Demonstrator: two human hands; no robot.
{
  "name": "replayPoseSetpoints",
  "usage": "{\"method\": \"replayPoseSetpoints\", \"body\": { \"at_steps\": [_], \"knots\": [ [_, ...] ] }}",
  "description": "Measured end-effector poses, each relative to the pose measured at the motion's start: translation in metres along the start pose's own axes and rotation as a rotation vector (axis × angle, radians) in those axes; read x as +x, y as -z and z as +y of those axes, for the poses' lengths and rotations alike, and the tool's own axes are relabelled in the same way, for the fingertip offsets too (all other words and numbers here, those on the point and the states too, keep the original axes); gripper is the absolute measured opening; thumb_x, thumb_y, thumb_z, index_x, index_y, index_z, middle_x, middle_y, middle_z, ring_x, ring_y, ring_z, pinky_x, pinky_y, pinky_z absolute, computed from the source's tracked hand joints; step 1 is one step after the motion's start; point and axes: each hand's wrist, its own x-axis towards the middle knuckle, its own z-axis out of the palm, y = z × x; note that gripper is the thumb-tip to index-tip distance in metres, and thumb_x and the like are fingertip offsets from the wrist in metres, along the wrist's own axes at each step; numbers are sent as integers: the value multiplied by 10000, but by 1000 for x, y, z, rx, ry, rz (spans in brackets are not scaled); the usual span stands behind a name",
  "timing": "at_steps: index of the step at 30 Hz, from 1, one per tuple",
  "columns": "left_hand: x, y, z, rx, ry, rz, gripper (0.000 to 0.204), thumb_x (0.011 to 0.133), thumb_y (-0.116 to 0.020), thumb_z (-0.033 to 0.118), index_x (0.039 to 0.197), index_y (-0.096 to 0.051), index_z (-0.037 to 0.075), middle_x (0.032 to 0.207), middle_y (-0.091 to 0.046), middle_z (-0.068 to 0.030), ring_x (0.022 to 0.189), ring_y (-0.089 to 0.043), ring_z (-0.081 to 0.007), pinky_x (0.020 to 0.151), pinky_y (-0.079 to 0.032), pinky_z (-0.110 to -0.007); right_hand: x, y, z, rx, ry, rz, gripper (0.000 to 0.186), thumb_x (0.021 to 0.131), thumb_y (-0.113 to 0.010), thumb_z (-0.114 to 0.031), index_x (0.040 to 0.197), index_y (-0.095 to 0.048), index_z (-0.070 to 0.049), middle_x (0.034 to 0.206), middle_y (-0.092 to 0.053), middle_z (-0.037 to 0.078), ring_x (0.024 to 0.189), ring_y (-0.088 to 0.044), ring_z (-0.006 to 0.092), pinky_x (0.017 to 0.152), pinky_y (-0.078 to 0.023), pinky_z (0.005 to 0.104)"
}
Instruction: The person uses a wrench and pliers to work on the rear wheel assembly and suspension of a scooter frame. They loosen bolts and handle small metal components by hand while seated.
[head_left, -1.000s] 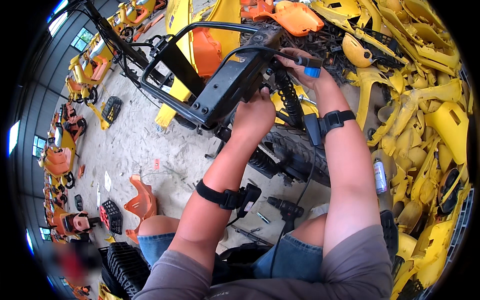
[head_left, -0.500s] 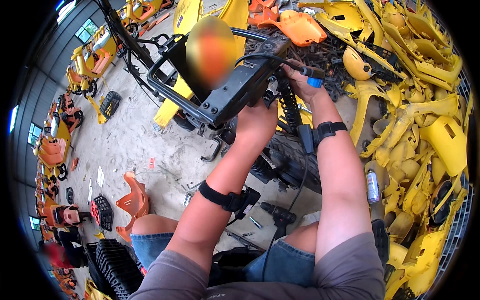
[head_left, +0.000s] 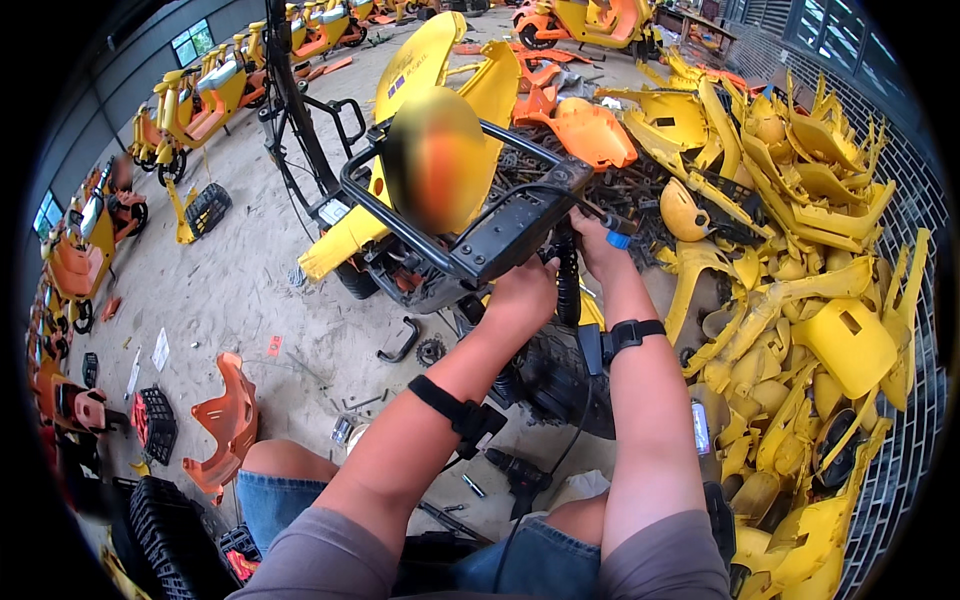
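Scooter frame (head_left: 520, 236) stands on the floor (head_left: 255, 265), the left hand (head_left: 524, 294) curled below its end, the right hand (head_left: 599, 246) beside its spring (head_left: 567, 290), apparently to reach both sides; whether fingers pinch anything, I cannot tell. A drill (head_left: 522, 476) lies nearby.

From my head, the left fisheye looks down and forward over my forearms (head_left: 395, 450), my left grip (head_left: 525, 295) and right grip (head_left: 600, 247) close at mid-view, the floor (head_left: 240, 270) spreading beyond to the brick wall (head_left: 905, 480) along its right edge.
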Motion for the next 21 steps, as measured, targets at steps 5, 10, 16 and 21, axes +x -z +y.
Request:
{"method": "replayPoseSetpoints", "body": {
  "at_steps": [5, 10, 16, 21],
  "knots": [
    [15, -16, -4, -195, 189, -464, 346, 1042, -399, 194, 1175, -586, -64, 1014, -672, -215, 723, -693, -298, 762, -536, -479, -6, 18, 9, 50, -33, 8, 242, 973, -552, -201, 1169, -630, -83, 1133, -670, 38, 1042, -612, 188, 944, -449, 340],
    [-26, 15, 14, -304, 159, -271, 397, 990, -496, 274, 877, -616, -87, 876, -645, -332, 875, -629, -489, 810, -485, -539, -18, -19, 9, -70, -84, 149, 306, 999, -551, -242, 1202, -640, -31, 1126, -673, 42, 1008, -610, 168, 895, -459, 308],
    [-123, 60, 47, -550, 300, -80, 364, 986, -526, 256, 1228, -517, -15, 819, -656, -298, 802, -644, -481, 715, -510, -550, -59, 9, 3, -848, -266, 475, 618, 968, -523, -539, 1086, -688, 45, 987, -704, 155, 929, -649, 263, 855, -479, 363],
    [-219, 34, -57, -496, 579, -55, 418, 926, -604, 318, 1258, -495, 87, 829, -675, -246, 741, -656, -451, 664, -526, -527, -99, 0, -16, -1550, -250, 76, 450, 863, -627, -356, 1001, -685, 69, 971, -689, 286, 899, -678, 429, 815, -522, 432]
  ]
}}
